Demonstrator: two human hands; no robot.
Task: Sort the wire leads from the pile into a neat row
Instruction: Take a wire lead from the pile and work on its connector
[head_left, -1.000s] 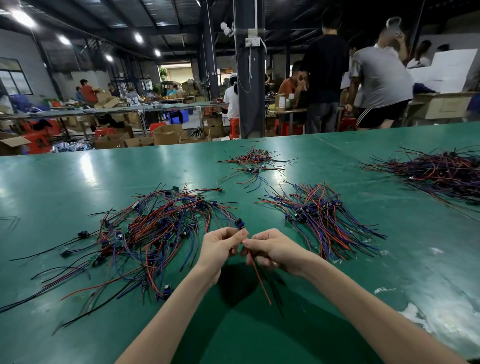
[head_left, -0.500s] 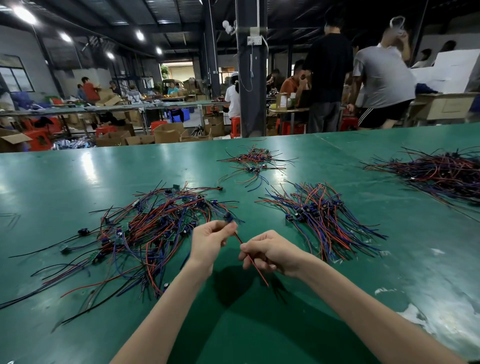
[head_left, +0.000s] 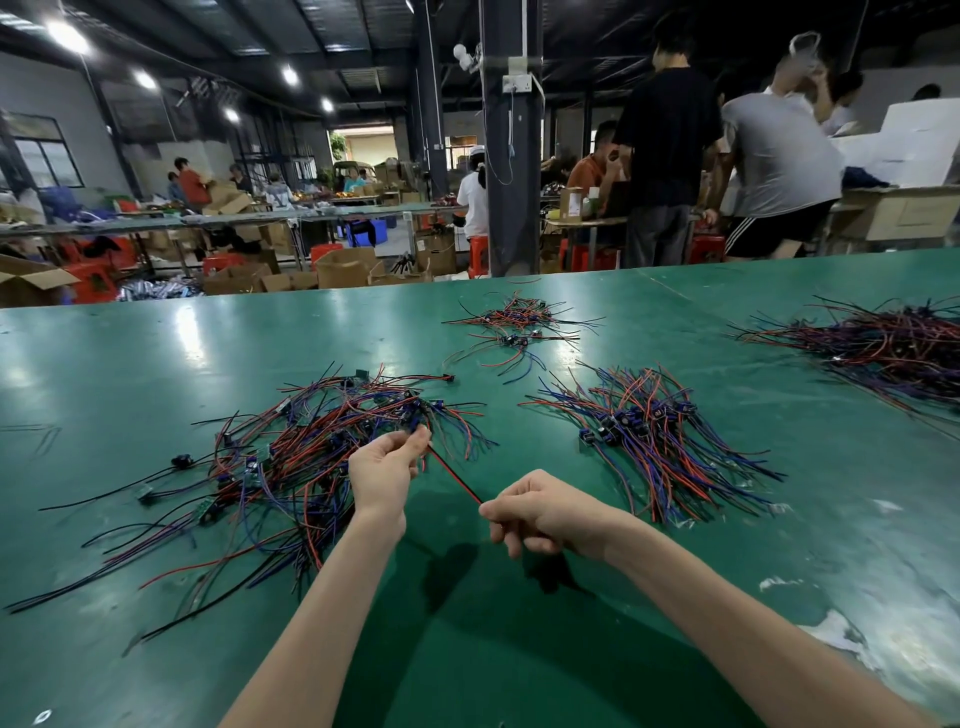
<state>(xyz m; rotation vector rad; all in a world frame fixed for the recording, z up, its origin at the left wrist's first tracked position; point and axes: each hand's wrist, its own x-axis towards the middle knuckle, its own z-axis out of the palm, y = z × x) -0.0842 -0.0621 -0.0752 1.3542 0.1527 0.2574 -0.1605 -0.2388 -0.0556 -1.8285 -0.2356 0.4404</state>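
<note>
A tangled pile of red, blue and black wire leads (head_left: 291, 467) sprawls over the left of the green table (head_left: 519, 649). My left hand (head_left: 384, 470) pinches one end of a red and black wire lead (head_left: 454, 475) at the pile's right edge. My right hand (head_left: 540, 512) pinches the other end, and the lead runs taut and slanted between the two hands. To the right lies a neater bunch of leads (head_left: 654, 436), their small dark connectors gathered at its upper left and the wires fanning toward me.
A small loose cluster of leads (head_left: 514, 327) lies farther back at the centre. A large dark heap of wires (head_left: 883, 348) fills the far right. A dark pillar (head_left: 509, 156), several people and cardboard boxes stand beyond the table's far edge.
My hands have moved apart: the left went up toward the pile, the right stayed low. The lead that hung loose from them is now stretched straight between them.
</note>
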